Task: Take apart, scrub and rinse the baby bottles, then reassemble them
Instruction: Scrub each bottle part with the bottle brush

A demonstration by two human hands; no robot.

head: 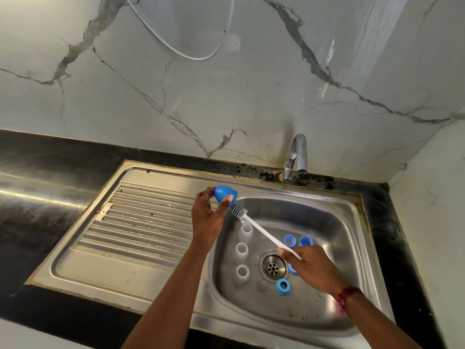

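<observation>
You are holding a blue cap (224,194) in your left hand (208,219), above the far left edge of the sink (352,222) basin. The cap is a smooth, glossy blue dome. Its rounded end is pointing far and left, its open mouth is facing near and right, and its long axis is lying along that slant. Your fingers are curling behind the dome while your thumb is pressing on its near rim, pinching it.

Your right hand (314,269) is gripping the near end of a bottle brush (266,235) over the drain (273,265). Its thin white handle is slanting up and left, and its black-and-white striped head is meeting the cap's mouth; your thumb is hiding how far in it goes.

Three clear bottles (242,250) are standing upright in a row at the left of the basin, mouths up. Blue rings (282,286) are lying around the drain on the right. A tap (298,154) is standing at the far rim, and a ribbed draining board (141,222) is lying to the left.
</observation>
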